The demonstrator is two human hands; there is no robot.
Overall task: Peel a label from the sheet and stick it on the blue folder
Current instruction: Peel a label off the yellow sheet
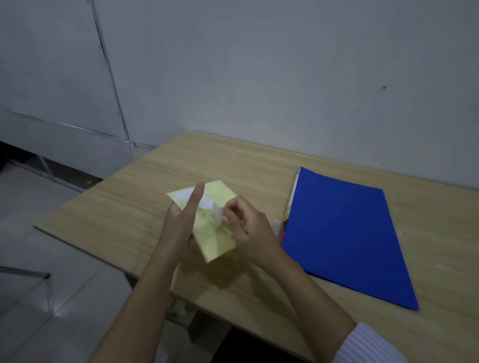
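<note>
Over counter (151, 194), head view: yellow sheet (217, 243) held up, left of blue folder (345, 234).
L hand (181, 222): grips sheet edge, thumb up.
R hand (249, 228): pinching white label (217, 211), part-lifted.
Progress: peel underway, looks unfinished; folder bare, sticking left.

single head-worn wide-angle view, looks forward and down from above near table (260, 165) edge, close over both forearms, grey wall (264, 60) beyond.
</note>
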